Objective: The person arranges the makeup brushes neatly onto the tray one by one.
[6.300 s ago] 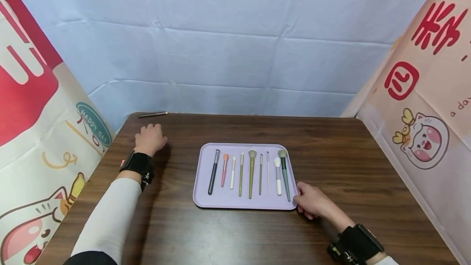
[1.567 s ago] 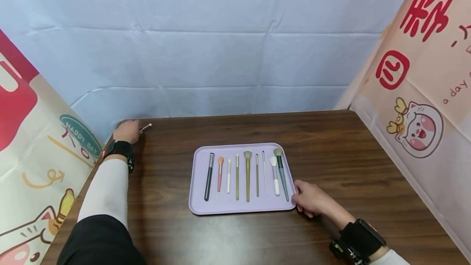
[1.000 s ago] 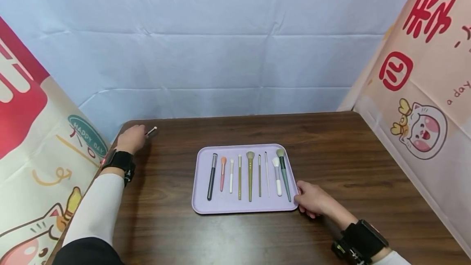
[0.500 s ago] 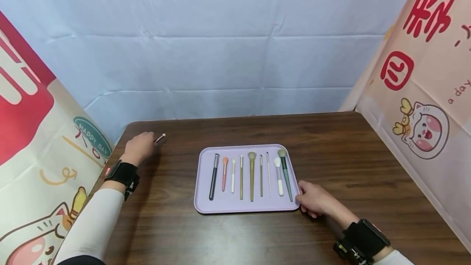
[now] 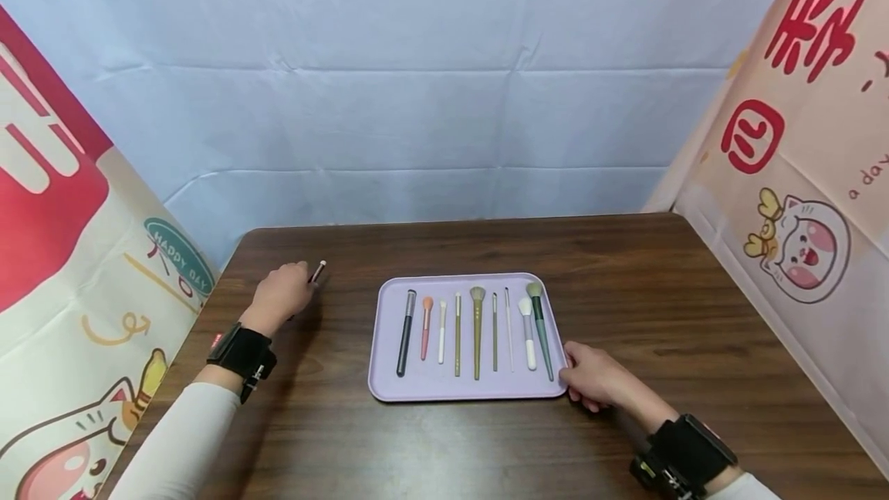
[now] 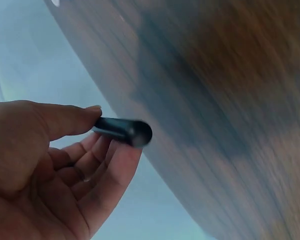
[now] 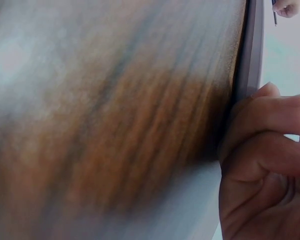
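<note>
My left hand (image 5: 281, 295) holds a dark makeup brush (image 5: 318, 271) above the left part of the table, its pale tip pointing away to the back right. The left wrist view shows the thumb and fingers pinching the black handle (image 6: 121, 131), its round end toward the camera. My right hand (image 5: 592, 375) grips the lilac tray (image 5: 451, 390) at its front right corner; in the right wrist view its curled fingers (image 7: 265, 117) are at the tray's edge. Across the tray lies a row of several makeup brushes, among them a thick olive one (image 5: 477, 334) and a coral one (image 5: 427, 329).
The brown wooden table (image 5: 625, 276) reaches back to a pale blue cloth (image 5: 417, 99). Printed cloths stand along the left (image 5: 42, 253) and right (image 5: 799, 346) sides. At the tray's left end is a black brush (image 5: 406, 336), at its right end a green one (image 5: 542, 334).
The dark brush lay at the back left table edge; my left hand has taken hold of it and brought it forward and right. My right hand has stayed at the tray corner.
</note>
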`<state>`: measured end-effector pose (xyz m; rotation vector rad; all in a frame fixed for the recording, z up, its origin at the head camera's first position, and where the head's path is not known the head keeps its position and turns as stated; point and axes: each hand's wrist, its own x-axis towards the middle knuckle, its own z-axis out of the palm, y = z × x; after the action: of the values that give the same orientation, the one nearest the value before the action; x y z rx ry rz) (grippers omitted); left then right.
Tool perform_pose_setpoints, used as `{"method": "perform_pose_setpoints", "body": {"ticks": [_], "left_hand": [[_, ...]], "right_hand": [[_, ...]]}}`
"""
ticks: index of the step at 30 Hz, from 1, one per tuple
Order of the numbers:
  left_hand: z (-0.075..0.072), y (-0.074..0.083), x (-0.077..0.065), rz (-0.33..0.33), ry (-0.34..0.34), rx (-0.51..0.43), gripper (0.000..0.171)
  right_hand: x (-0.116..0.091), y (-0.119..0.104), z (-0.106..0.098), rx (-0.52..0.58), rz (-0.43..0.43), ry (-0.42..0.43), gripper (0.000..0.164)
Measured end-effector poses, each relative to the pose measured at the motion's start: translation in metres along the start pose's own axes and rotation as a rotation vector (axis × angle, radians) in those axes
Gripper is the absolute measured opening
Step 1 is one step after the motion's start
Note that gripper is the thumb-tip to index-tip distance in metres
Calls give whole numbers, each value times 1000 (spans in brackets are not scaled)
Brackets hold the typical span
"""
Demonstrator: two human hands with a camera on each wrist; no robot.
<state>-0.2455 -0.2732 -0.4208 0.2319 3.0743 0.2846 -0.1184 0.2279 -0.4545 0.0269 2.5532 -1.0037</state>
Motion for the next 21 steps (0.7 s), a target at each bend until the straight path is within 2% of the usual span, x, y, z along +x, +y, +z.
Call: {"method": "perform_pose_setpoints", "body": {"ticks": [9, 16, 21], "left_hand": [[5, 16, -13, 13, -12, -37, 18], [10, 25, -23, -45, -40, -81, 24], [10, 34, -28, -25, -21, -78, 22]], "right_hand": [[1, 1, -2, -9, 0, -11, 11], [2, 1, -2, -10, -13, -9, 10], [1, 1, -2, -21, -22, -7, 11]]}}
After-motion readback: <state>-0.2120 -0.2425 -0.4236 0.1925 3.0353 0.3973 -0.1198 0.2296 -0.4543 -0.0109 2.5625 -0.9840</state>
